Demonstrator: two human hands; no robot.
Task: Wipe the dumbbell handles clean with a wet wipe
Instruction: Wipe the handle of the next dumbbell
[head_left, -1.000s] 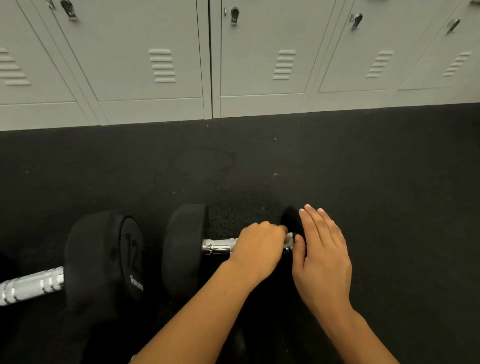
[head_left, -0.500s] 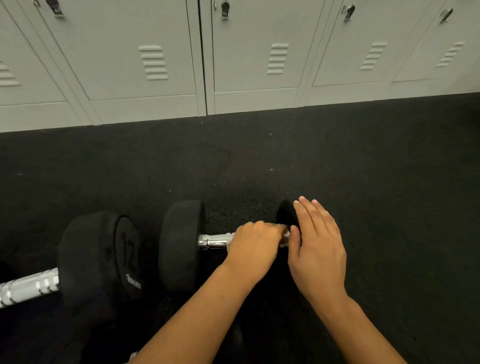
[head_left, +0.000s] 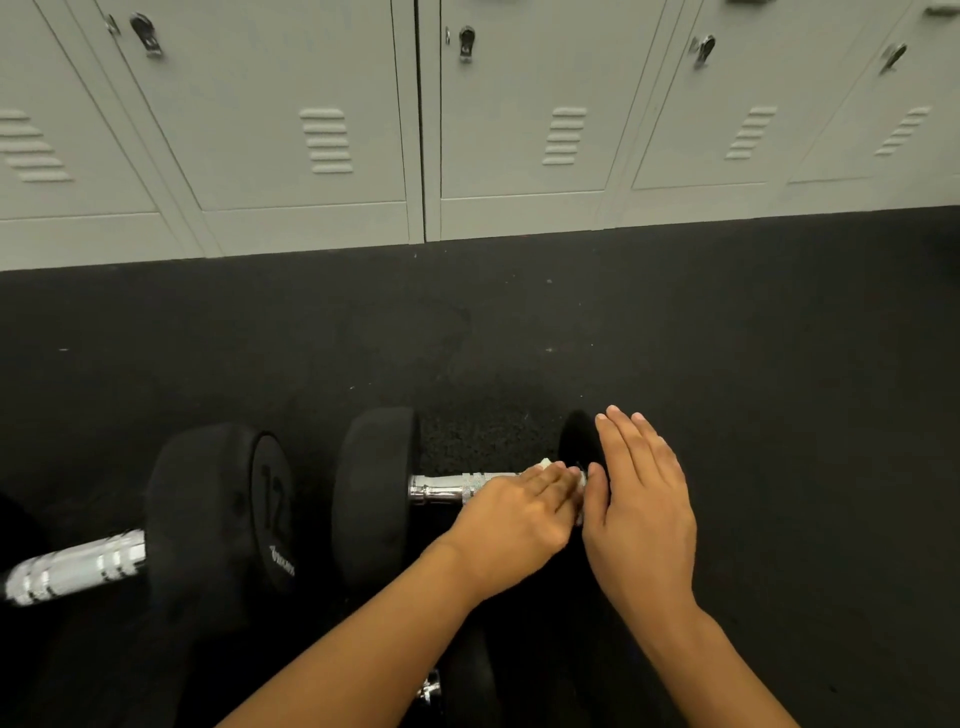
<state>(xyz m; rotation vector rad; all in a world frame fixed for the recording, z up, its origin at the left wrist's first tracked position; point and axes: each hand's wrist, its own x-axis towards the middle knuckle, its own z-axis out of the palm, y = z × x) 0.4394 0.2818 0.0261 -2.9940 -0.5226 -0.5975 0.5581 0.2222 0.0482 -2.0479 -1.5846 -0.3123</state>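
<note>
Dumbbell (head_left: 379, 499) lies on the black floor (head_left: 727, 364), near the front edge of the floor in view, lockers (head_left: 311, 130) along the far edge. Second dumbbell (head_left: 218, 514), marked 12, lies just left of it. Both look heavy, rubber heads, stiff chrome bar with ridged bands; likely won't shift under a wipe, though it could roll, so steady it at a head. Handle (head_left: 452, 488) shows bare at its left part. Right hand (head_left: 641, 514) rests flat, fingers straight and together, on the right head, bracing it. Left hand (head_left: 511, 519) lies over the right end of the handle, fingers pressing a wet wipe (head_left: 545, 462) onto the bar; only white scraps of it show.
</note>
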